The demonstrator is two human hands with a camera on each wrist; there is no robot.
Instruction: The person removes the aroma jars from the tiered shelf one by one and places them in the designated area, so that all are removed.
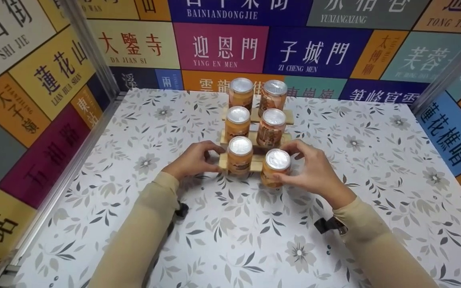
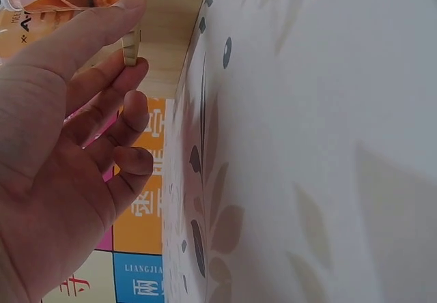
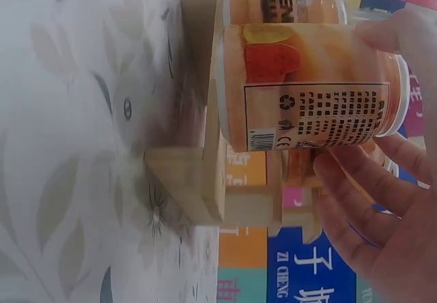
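Observation:
A stepped wooden rack (image 1: 256,165) stands on the table with orange cans with silvery lids on its tiers. At its lowest tier, my left hand (image 1: 192,161) pinches the left end of the board between thumb and forefinger; the other fingers curve loosely below in the left wrist view. My right hand (image 1: 314,172) holds an orange can (image 3: 307,98) by its sides at the rack's lower right, the can's base overlapping the lowest board in the right wrist view. Beside it, another can (image 1: 239,158) stands on the lowest tier, at the left.
Behind, two cans stand on the middle tier, the right one (image 1: 271,130) reddish, and two on the top tier, the left one (image 1: 241,94) against the back wall in view. A floral cloth (image 1: 222,240) covers the table. Colourful sign panels (image 1: 220,46) line the back and sides.

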